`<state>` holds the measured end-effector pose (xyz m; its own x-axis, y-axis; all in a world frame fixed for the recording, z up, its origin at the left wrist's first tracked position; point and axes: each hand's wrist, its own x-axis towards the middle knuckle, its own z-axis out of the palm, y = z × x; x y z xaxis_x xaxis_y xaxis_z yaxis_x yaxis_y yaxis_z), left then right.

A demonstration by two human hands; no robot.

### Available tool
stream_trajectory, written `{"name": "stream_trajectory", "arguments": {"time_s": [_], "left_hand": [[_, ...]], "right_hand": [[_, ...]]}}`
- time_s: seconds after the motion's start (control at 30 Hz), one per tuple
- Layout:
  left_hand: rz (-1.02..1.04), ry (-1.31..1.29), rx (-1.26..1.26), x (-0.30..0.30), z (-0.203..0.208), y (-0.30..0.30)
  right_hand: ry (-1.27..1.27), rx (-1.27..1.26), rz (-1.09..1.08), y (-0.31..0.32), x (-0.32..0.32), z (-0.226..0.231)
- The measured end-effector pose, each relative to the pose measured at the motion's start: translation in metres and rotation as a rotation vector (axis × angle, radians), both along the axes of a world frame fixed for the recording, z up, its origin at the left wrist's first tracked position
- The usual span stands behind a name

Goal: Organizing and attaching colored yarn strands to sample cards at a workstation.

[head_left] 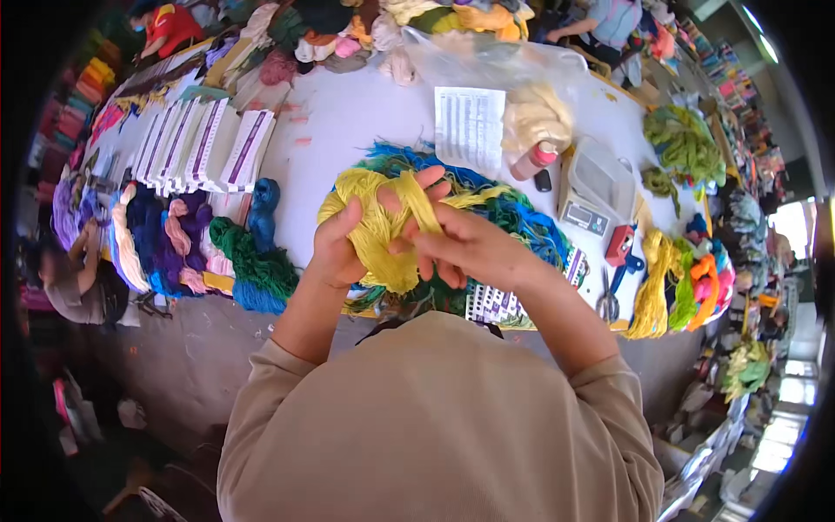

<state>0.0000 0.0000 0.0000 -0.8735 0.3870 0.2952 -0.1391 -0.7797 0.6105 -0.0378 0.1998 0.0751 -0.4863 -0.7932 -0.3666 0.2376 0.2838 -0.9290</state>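
Observation:
A bundle of yellow yarn (376, 235) is held up in front of me, over the near edge of the table. My left hand (337, 245) grips it from the left, thumb in front; its fingers pass behind the yarn, and their tips show at the upper right. My right hand (470, 248) has its bent fingers around a strip of the same yellow strands on the right side. Beneath both hands lies a heap of blue and green yarn (517, 217). Punched white cards (491, 304) stick out at the table edge below my right hand.
White-and-purple card stacks (204, 143) stand on the left, near dark green yarn (248, 248). A printed sheet (470, 126), a pink-capped bottle (535, 158) and a scale (584, 217) lie beyond. Scissors (609, 304) and yellow skeins (654, 287) are at right. Other people work around the table.

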Motion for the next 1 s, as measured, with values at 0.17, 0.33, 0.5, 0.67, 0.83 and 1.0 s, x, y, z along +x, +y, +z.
{"name": "stream_trajectory", "arguments": {"time_s": [0.17, 0.33, 0.5, 0.67, 0.83, 1.0], "left_hand": [[0.193, 0.020, -0.112, 0.004, 0.013, -0.006], [0.335, 0.323, -0.512, -0.002, 0.035, 0.001], [0.345, 0.557, -0.748, -0.005, 0.045, 0.008], [0.371, 0.295, -0.697, 0.004, 0.044, 0.008], [0.286, 0.136, -0.582, 0.003, 0.037, 0.019], [0.347, 0.325, -0.681, 0.003, 0.034, 0.032]], "right_hand": [[0.566, 0.099, -0.351, 0.039, 0.004, -0.091], [0.509, -0.259, -0.442, 0.015, 0.008, -0.049], [0.622, -0.271, -0.436, -0.002, 0.028, -0.028], [0.506, -0.347, -0.472, 0.015, 0.024, -0.024], [0.290, -0.367, -0.465, 0.016, 0.022, -0.024], [0.546, -0.114, -0.472, 0.014, 0.027, -0.011]]}}
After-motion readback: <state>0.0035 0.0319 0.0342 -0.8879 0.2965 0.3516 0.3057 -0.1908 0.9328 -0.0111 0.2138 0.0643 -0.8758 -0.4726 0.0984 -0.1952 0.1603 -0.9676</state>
